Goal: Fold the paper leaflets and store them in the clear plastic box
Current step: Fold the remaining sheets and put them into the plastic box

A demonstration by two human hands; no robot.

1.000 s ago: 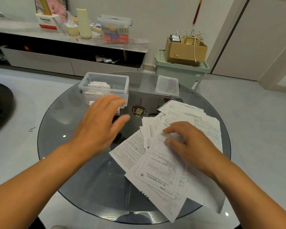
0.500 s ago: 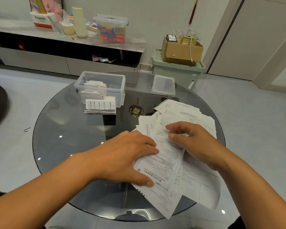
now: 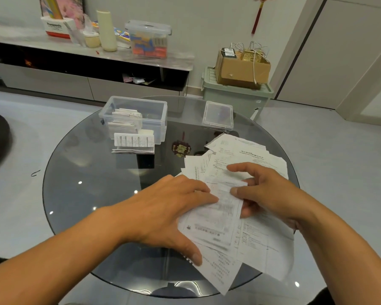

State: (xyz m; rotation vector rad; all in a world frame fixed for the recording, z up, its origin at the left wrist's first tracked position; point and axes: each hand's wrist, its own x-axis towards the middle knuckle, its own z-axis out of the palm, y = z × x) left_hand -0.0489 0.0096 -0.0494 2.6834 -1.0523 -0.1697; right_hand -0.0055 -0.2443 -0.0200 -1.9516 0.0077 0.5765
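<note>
A loose pile of white printed paper leaflets (image 3: 257, 159) lies on the right half of the round glass table (image 3: 86, 177). My left hand (image 3: 169, 212) rests on the left side of the top leaflet (image 3: 216, 219), fingers spread over its edge. My right hand (image 3: 266, 190) pinches the same sheet's right edge between thumb and fingers. The clear plastic box (image 3: 141, 111) stands open at the table's far side with several folded leaflets inside. One folded leaflet (image 3: 134, 143) leans against the box's front.
The box's clear lid (image 3: 218, 115) lies at the far right of the table. A dark red ornament (image 3: 180, 148) shows under the glass. Beyond the table stand a green bin (image 3: 235, 95) with a cardboard box on it and a low cabinet (image 3: 53, 80).
My left hand came back from the clear box, where it left a folded leaflet against the front, and settled on the top sheet. My right hand closed on that sheet's edge.
</note>
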